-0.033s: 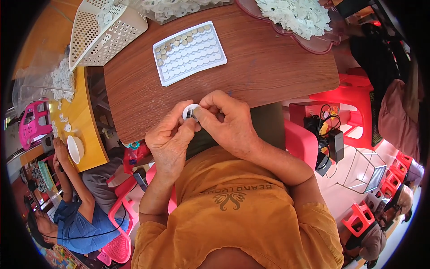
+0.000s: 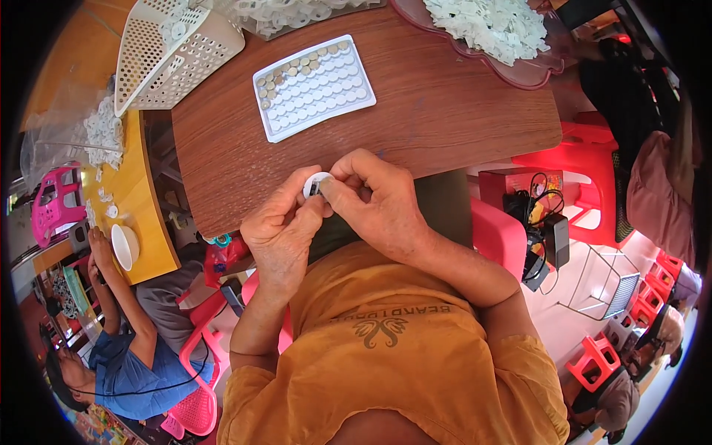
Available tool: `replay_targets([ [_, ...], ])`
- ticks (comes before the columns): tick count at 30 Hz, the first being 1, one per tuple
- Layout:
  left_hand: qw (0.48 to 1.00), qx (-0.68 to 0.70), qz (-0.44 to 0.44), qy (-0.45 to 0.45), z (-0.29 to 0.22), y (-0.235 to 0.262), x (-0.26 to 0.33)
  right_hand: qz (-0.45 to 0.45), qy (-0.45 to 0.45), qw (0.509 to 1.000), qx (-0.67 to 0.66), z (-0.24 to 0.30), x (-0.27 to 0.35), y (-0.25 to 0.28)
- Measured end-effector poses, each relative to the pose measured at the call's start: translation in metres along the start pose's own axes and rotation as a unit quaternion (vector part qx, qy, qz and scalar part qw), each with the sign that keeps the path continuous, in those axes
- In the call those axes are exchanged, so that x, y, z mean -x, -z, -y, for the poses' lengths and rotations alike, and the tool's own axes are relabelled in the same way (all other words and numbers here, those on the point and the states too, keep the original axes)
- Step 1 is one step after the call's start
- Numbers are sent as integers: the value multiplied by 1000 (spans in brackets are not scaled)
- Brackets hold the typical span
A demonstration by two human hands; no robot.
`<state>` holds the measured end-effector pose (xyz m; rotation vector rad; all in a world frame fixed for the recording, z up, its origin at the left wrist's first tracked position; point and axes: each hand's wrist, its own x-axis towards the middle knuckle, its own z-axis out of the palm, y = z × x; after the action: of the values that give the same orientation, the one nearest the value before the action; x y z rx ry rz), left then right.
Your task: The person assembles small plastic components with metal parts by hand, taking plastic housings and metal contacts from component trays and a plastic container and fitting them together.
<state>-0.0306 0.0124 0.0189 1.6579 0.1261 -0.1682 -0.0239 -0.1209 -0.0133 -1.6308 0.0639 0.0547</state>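
Close to the table's near edge, my two hands meet around a small round white plastic piece (image 2: 317, 181) with dark parts inside it. My left hand (image 2: 278, 230) pinches it between thumb and fingers from the left. From the right, my right hand (image 2: 378, 204) presses its thumb onto the face of the piece, with the other fingers curled; what lies under that thumb is hidden. Beyond the hands, a white tray (image 2: 320, 121) with rows of round slots lies on the table. Small tan and grey discs (image 2: 293, 70) sit along its far and left slots.
The brown wooden table (image 2: 445, 126) carries a white perforated basket (image 2: 178, 67) at far left and a dark red dish (image 2: 512, 73) heaped with pale plastic pieces at far right. Left, a person in blue (image 2: 141, 371) sits at a yellow table with a white bowl (image 2: 124, 247).
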Motion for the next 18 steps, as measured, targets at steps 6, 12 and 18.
replay_targets([
  [6,993,-103,3,-49,6,2,-1,-8,28,999,45,-1,-2,1],
  [12,990,-116,-2,-86,11,0,-3,1,28,996,79,3,-5,3],
  [18,996,68,-14,62,5,3,-11,45,-172,949,-261,6,-14,24],
])
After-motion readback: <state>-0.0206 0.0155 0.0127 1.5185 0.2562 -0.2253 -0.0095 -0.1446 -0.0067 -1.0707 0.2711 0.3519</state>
